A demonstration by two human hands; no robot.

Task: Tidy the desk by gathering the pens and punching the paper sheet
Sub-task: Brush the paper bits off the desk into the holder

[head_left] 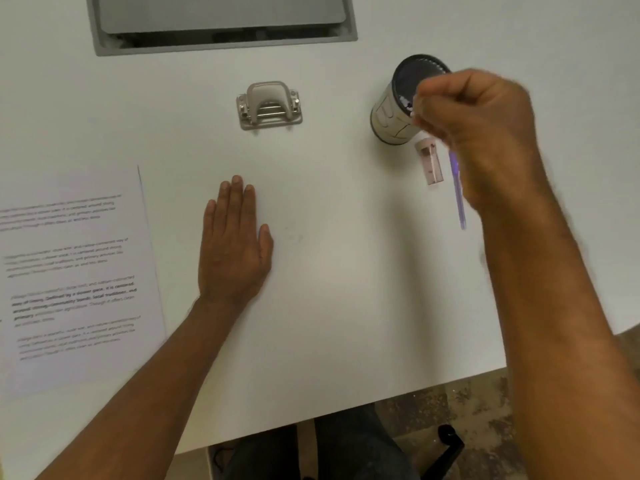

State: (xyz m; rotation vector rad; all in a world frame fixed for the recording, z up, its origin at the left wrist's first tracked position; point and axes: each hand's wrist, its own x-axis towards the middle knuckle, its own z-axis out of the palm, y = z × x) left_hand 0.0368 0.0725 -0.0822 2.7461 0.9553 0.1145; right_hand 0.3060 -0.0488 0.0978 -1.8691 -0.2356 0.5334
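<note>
My right hand (481, 133) hovers just right of a cylindrical pen holder (391, 112), fingers pinched on a pen whose white top sits at the holder's rim. A blurred purple pen (458, 188) hangs below that hand; I cannot tell whether the hand holds it or it lies on the desk. My left hand (233, 244) rests flat on the white desk (346, 289), palm down, holding nothing. A grey hole punch (269, 105) stands at the back centre. The printed paper sheet (69, 278) lies at the left.
A small clear pink-tinted object (430, 161) lies in front of the holder. A grey recessed cable tray with a lid (221, 22) runs along the back. The desk's front edge crosses diagonally at lower right, with my legs and the floor below.
</note>
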